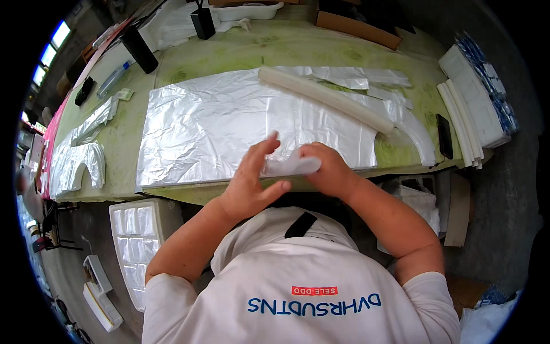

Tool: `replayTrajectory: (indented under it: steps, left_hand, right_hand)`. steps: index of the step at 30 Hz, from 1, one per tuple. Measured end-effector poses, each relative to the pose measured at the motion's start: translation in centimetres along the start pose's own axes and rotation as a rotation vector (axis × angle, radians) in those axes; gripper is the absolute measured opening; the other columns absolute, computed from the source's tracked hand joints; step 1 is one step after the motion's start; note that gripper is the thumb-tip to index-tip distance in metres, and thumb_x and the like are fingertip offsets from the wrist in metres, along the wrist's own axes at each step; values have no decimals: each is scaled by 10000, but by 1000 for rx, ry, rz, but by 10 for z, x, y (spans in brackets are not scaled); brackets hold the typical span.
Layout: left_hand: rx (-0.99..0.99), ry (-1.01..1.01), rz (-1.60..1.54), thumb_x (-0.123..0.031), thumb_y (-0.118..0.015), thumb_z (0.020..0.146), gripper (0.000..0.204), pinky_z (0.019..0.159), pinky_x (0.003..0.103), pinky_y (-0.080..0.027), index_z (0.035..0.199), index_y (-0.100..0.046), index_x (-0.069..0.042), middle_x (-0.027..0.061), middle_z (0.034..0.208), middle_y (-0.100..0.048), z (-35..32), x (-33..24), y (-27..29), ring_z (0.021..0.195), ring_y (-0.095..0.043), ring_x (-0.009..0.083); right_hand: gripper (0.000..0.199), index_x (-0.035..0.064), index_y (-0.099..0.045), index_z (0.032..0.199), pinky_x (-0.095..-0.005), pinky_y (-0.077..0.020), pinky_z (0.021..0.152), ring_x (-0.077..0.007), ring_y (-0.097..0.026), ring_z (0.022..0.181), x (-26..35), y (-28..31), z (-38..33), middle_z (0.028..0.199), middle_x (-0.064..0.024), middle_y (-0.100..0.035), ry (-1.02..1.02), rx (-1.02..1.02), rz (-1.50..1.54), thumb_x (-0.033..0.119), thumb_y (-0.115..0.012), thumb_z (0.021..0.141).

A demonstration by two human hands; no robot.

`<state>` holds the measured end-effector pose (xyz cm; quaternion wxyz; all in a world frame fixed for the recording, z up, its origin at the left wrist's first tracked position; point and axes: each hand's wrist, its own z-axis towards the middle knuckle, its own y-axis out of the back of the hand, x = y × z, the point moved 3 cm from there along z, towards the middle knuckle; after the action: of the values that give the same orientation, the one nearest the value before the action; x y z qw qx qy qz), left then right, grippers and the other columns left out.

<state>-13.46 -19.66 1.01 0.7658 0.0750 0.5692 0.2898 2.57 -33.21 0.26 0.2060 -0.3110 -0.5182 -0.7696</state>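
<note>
At centre frame, between your 2 hands, the translucent film probably creases least under light, even tension. Your right hand grips its end, fingers curled; your left hand spreads open, contact unclear. Beyond lie silvery sheets, a pale roll across their upper right.

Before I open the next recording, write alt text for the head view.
A person's right hand holds a piece of cloudy plastic over shiny plastic sheets; the left hand is spread open beside it. A long pale tube lies across the sheets on a green table.
</note>
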Motion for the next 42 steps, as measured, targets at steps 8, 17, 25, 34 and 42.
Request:
replayTrajectory:
  steps: [8,17,25,34,42]
  left_hand:
    - [19,490,339,-166,-705,898,861,878,406,-530,1597,-212,-66,164,1079,-674,22,0,12,951,-662,326]
    - [99,-49,830,-508,-685,889,882,1205,604,-200,1570,-325,-78,188,1569,-385,29,12,-9,1493,-302,369]
    - [177,105,883,-568,-681,871,952,1224,604,-152,1586,-283,-81,178,1633,-308,26,14,-15,1528,-260,345]
    - [446,-102,749,-83,-724,779,853,1231,607,-164,1556,-374,-124,83,1630,-346,10,-3,-14,1528,-273,308]
    - [150,-134,540,61,-652,680,590,1140,506,-374,1249,-652,-95,129,1265,-614,17,-4,-11,1257,-539,336]
  right_hand:
    - [291,-5,-657,1067,-449,-531,818,-386,-684,914,-11,-4,40,991,-213,-719,-555,24,89,241,-648,912]
    - [337,15,-640,1129,-470,-528,889,-398,-675,1032,3,-1,50,1092,-221,-708,-536,129,-110,274,-615,915]
    - [493,42,-541,1298,-440,-543,909,-373,-692,1042,-1,-6,40,1094,-186,-724,-537,128,-62,239,-661,862]
    - [366,41,-600,1152,-419,-504,870,-324,-628,971,26,7,-26,1072,-125,-688,-126,-223,-82,28,-662,792]
    - [353,107,-663,1069,-426,-441,948,-318,-583,1069,7,13,-24,1117,-67,-675,140,-111,-307,35,-658,724]
